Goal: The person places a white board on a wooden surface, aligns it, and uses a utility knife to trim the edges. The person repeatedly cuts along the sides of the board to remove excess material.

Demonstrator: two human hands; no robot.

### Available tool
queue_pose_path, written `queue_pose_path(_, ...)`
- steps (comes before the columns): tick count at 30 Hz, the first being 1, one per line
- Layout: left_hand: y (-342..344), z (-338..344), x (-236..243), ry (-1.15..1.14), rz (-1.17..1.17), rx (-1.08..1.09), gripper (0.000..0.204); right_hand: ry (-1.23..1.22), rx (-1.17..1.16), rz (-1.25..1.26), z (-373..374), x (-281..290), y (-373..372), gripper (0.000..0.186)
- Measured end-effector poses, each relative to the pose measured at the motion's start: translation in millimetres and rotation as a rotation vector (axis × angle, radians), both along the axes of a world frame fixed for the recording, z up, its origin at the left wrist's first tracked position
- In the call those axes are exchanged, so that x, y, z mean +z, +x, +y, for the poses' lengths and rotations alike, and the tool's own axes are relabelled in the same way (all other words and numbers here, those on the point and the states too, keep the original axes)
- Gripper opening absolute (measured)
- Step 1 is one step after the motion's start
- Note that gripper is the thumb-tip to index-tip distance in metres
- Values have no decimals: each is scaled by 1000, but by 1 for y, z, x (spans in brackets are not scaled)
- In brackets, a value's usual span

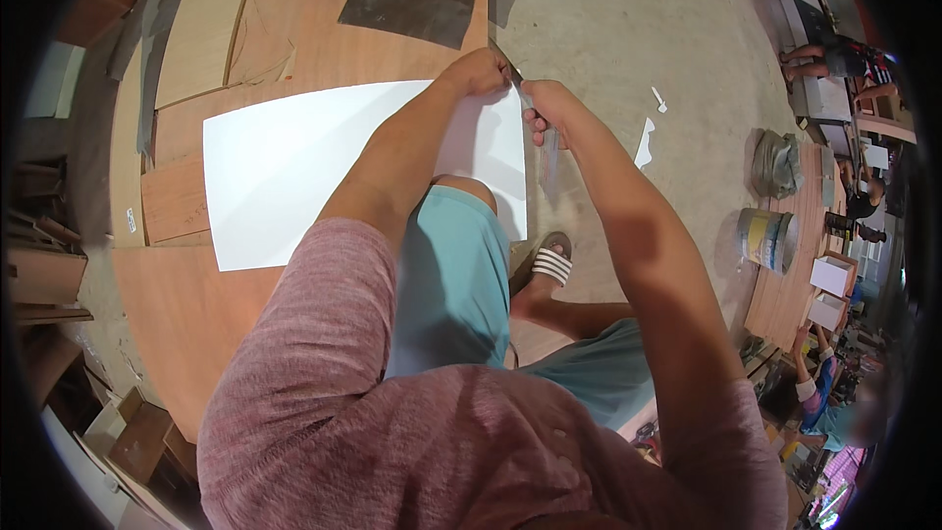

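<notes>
A large white sheet (304, 162) lies on the wooden boards, partly under my left forearm and bent knee. At its far right corner my left hand (478, 73) is closed, fingertips beside the dark end of a narrow tool; what it pinches is hidden. Just to the right, my right hand (551, 110) is wrapped round that narrow greyish tool (523, 88), beyond the sheet's right edge. A blurred, see-through grey streak shows below this hand. The tool's exact kind cannot be made out.
Dark rectangular pieces (407, 8) lie on the boards beyond the sheet. White scraps (645, 142) are on the concrete floor at right. Farther right stand a bucket (765, 238), a grey sack (775, 164) and stacked panels (785, 280). Other people (829, 402) are along the right rim.
</notes>
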State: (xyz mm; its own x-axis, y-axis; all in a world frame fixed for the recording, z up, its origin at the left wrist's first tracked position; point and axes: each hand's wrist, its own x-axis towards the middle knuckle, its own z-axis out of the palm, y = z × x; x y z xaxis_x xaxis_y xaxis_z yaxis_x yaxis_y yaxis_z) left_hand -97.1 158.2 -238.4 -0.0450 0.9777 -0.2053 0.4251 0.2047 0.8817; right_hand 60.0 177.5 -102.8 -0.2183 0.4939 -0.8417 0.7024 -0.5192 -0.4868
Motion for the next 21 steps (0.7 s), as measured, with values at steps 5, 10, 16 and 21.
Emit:
queue_pose_path(5, 1, 3, 3, 0, 15, -12, 16, 2, 12, 26, 6, 1, 3, 21)
queue_pose_path(10, -2, -2, -3, -24, -65, 37, 14, -15, 26, 53, -12, 21, 30, 22)
queue_pose_path(16, 4, 1, 3, -50, -24, 3, 14, 78, 117, 46, -24, 38, 61, 25)
queue_pose_path(21, -1, 0, -7, -29, -39, 60, 17, 38, 12, 115, -32, 44, 79, 32)
